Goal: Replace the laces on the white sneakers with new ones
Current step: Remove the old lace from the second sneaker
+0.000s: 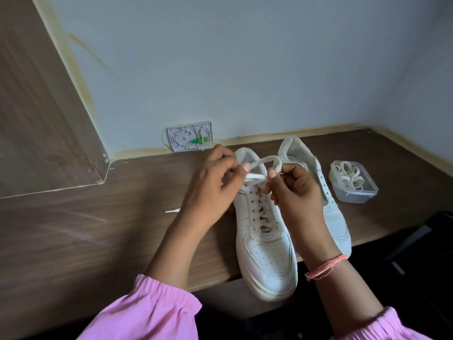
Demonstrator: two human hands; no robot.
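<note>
Pink sleeves (157,307), sneaker (266,253) overhanging wooden desk (81,231) (scuffed), grey wall (245,57)

You have a single view, worn on your head, looking forward and steeply down over the near edge of the desk (73,241). It sits close: your forearms enter from the bottom and both hands meet near the centre. The wide angle bends the far wall (245,57) and the wooden panel (36,106) at left. The desk's right corner falls inside the picture.
</note>
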